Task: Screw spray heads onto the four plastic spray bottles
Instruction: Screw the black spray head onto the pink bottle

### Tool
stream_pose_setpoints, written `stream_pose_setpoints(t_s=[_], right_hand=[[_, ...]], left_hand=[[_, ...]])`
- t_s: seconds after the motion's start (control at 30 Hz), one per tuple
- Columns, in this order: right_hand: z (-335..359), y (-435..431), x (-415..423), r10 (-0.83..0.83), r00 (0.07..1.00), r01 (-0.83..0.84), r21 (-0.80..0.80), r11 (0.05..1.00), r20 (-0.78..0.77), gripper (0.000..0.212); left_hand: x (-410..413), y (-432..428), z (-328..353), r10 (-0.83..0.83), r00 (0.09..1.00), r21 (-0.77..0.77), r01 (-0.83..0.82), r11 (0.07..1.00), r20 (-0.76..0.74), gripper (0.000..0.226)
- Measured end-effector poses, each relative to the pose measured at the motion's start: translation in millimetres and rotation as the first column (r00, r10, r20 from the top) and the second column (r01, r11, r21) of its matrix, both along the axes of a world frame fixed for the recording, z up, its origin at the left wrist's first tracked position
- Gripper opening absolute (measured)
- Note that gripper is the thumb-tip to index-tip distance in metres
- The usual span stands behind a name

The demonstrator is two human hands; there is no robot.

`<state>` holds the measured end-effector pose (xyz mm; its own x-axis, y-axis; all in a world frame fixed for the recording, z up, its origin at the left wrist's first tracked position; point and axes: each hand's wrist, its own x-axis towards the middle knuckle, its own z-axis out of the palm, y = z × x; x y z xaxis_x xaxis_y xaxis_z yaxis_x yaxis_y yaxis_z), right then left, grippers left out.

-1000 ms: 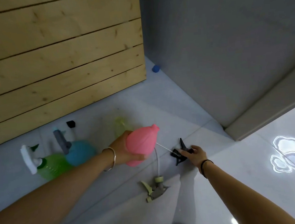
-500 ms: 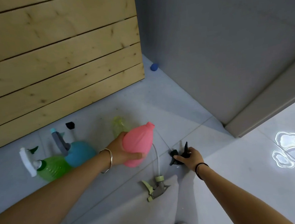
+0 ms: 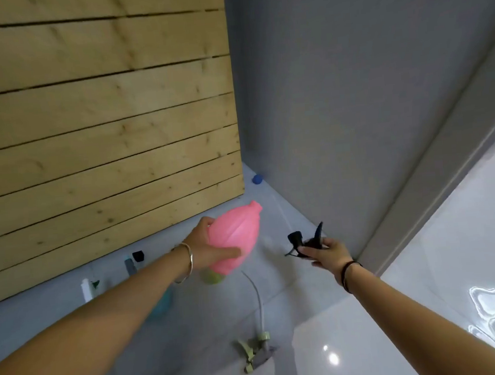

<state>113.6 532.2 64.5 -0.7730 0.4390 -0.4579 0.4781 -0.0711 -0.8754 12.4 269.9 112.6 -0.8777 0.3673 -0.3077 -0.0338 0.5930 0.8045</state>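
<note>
Head view: your left hand point(image 3: 213, 250) wraps fingers round smooth pink plastic bottle point(image 3: 235, 236), teardrop shape, held above grey floor point(image 3: 192, 326), bare neck tilted up. Your right hand point(image 3: 327, 253) pinches black spray head point(image 3: 307, 240) near bottle. Pale green spray head point(image 3: 256, 351) with thin tube lies on floor.

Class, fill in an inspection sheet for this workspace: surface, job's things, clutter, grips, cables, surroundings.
Surface: grey tiled floor, glossy tiles on the right.
Job's things: pink bottle, no head on, held up; black spray head held apart from it; green-grey spray head with tube lying on the floor; yellow-green bottle partly hidden under the pink one; white spray head and grey spray head near the planks.
Clutter: small blue object in the corner.
Grips: left hand holds the pink bottle; right hand holds the black spray head.
Cables: nothing seen.
Surroundings: wooden plank wall, grey wall.
</note>
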Motion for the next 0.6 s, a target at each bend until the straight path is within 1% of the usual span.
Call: stream_pose_setpoints(t_s=[0.03,0.17,0.23,0.3,0.4,0.5,0.6], right_hand=[[22,-1,-2,0.009,1.0,-0.008,0.011,1.0,-0.028,0.037],[96,-15,-8,0.002,0.993,-0.005,-0.026,1.0,-0.12,0.04],[126,-27,-11,-0.037,0.98,0.026,-0.056,0.998,-0.196,0.041],[148,-43,-12,-0.104,0.961,0.075,-0.121,0.99,-0.258,0.042],[164,-70,-11,-0.208,0.916,0.114,-0.275,0.955,-0.342,0.041],[164,-97,-7,-0.274,0.889,0.084,-0.457,0.885,-0.368,0.03],[156,-115,-2,-0.235,0.91,0.053,-0.468,0.882,-0.34,0.022]], left_hand=[[3,-3,13,0.022,1.0,0.031,-0.022,0.999,-0.02,0.08],[19,-20,43,0.067,0.997,0.106,-0.061,0.992,-0.047,0.079],[27,-31,52,0.097,0.994,0.136,-0.09,0.987,-0.052,0.076],[35,-43,59,0.141,0.989,0.192,-0.129,0.973,-0.049,0.077],[45,-62,62,0.194,0.98,0.233,-0.183,0.955,-0.029,0.081],[55,-78,62,0.222,0.975,0.218,-0.214,0.952,-0.016,0.086],[60,-87,65,0.214,0.976,0.192,-0.205,0.96,-0.028,0.088]])
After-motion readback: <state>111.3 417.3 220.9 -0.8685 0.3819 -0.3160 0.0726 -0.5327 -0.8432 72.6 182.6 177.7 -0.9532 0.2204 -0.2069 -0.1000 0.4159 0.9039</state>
